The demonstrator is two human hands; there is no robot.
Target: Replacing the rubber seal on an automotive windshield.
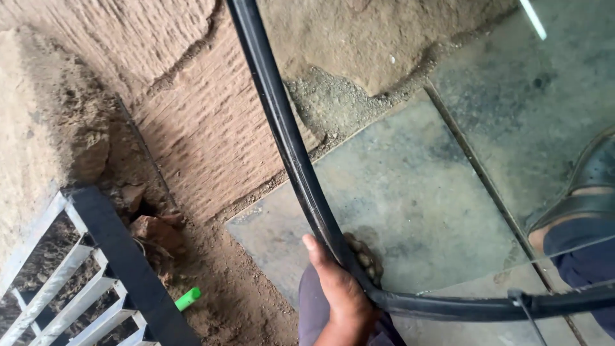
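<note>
glass pane (448, 192): black-rimmed, curved corner, held tilted over the stone floor (269, 237), filling the right of the view | left hand (343, 298): gripping the rubber edge (288, 141) at the near corner, thumb up | right hand: out of view | sandalled foot (576, 205): right, behind the glass | metal grate (96, 269): near left | green piece (188, 298): on dirt beside the grate

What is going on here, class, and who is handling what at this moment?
A person looks down at a curved pane of glass edged with a black rubber strip. One hand grips the strip at the pane's lower corner, thumb lying along the rubber; which hand it is cannot be told. Through the glass show a stone floor and a sandalled foot. A metal grate and a small green piece lie in the dirt nearby.
</note>
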